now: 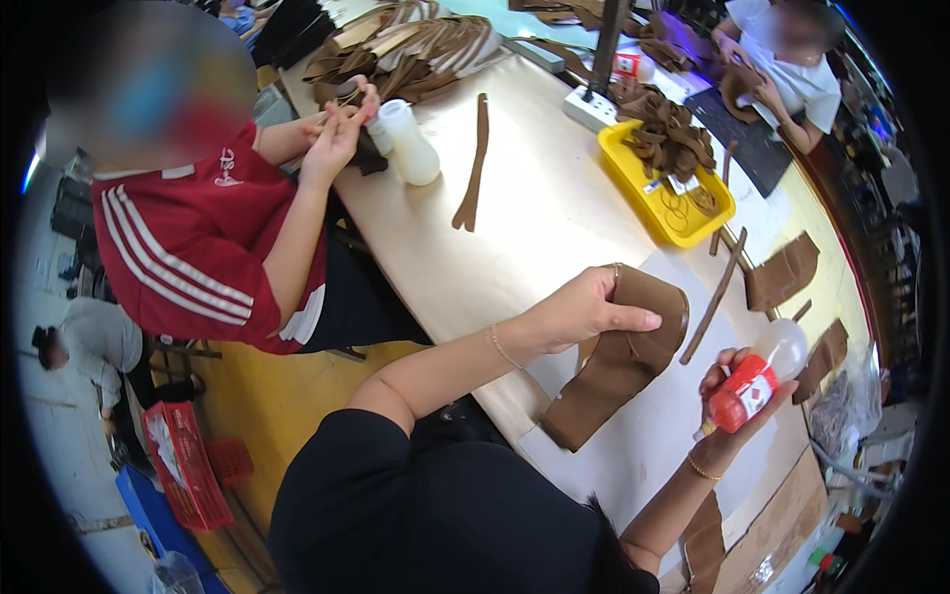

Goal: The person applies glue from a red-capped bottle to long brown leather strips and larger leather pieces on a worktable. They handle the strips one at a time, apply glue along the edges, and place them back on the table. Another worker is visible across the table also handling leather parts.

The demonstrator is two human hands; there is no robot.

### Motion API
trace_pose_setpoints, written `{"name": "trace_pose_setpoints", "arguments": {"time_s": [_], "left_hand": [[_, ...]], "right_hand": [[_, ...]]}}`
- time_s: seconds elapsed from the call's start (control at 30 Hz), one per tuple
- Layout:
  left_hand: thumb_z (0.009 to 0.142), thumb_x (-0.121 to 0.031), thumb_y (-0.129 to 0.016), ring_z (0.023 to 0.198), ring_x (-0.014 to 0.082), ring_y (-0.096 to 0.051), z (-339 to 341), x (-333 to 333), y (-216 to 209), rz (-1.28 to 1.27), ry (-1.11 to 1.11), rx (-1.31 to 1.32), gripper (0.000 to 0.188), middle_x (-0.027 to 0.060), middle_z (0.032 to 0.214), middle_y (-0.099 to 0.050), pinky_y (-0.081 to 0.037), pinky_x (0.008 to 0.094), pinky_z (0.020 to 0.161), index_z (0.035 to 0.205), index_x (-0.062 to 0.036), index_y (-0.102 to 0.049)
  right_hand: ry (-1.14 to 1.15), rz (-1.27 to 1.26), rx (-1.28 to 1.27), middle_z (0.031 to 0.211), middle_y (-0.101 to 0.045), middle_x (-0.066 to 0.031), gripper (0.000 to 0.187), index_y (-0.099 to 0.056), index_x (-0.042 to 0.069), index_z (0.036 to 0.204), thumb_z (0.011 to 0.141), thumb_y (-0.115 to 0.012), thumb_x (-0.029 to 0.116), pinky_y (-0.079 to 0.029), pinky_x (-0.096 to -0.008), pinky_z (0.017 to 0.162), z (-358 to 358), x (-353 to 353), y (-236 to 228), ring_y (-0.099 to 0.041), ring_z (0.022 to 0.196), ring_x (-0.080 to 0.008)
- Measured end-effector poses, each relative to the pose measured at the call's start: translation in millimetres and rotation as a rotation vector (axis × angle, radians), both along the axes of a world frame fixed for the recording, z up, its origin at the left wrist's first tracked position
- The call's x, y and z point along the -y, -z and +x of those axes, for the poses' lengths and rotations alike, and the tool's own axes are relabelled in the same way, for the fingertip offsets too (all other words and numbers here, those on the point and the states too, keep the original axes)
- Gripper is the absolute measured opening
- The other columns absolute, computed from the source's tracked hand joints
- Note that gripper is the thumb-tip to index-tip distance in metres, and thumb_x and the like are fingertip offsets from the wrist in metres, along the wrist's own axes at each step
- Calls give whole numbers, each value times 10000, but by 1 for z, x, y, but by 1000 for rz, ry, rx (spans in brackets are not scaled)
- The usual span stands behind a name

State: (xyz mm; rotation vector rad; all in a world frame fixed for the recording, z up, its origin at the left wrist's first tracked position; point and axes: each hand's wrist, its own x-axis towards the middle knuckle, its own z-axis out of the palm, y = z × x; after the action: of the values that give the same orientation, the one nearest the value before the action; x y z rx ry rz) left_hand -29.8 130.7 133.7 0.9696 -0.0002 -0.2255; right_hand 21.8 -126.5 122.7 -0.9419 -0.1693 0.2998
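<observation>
My left hand (579, 315) pinches a brown leather-like panel (618, 371) between thumb and fingers. The panel curls over at its top, and its lower end hangs down over the pale table sheet. To the right, my right hand (730, 401) is wrapped round a squeeze bottle (757, 381) with a red label. The bottle is clear at its rounded end, and its narrow tip slants down to the left, apart from the panel. What fills the bottle cannot be made out.
A yellow basket (668, 220) of brown strips stands at the table's far side. Loose brown strips (475, 168) and panels (785, 272) lie around. On the left, a person in a red shirt (198, 247) works beside a white bottle (408, 144). A dark post (607, 49) rises behind.
</observation>
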Motion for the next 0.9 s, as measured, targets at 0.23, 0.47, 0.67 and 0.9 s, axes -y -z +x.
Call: {"name": "trace_pose_setpoints", "arguments": {"time_s": [0.23, 0.47, 0.67, 0.9], "left_hand": [[915, -131, -637, 979, 104, -621, 8, 5, 15, -182, -73, 43, 298, 64, 1111, -659, -494, 265, 893, 1176, 9, -604], [816, -101, -726, 1237, 169, -450, 8, -12, 24, 281, 63, 87, 741, 95, 1343, -473, -371, 328, 1052, 1415, -25, -296], [780, -42, -736, 1209, 184, -497, -8, -7, 36, -15, 25, 10, 706, 89, 1303, -507, -414, 331, 1024, 1379, -38, -362], [741, 24, -731, 1182, 191, -524, -18, -7, 10, 53, 43, -53, 665, 87, 1255, -548, -432, 349, 1008, 1329, -29, -424]], "right_hand": [[-102, 10, -424, 1052, -637, -227, 858, -581, -67, 1006, 880, -309, 737, -589, -385, 520, -25, -28, 36, -696, 727, -358], [-157, 263, -594, 855, -652, -200, 849, -604, -69, 919, 843, -399, 751, -590, -490, 722, -27, -42, 30, -665, 878, -439], [-287, 361, -569, 915, -650, -220, 880, -592, -80, 927, 843, -362, 765, -586, -502, 744, -31, -43, 26, -639, 952, -463], [-207, 137, -340, 1033, -629, -200, 867, -579, -46, 1010, 866, -293, 760, -593, -384, 561, -20, -38, 6, -683, 779, -347]]}}
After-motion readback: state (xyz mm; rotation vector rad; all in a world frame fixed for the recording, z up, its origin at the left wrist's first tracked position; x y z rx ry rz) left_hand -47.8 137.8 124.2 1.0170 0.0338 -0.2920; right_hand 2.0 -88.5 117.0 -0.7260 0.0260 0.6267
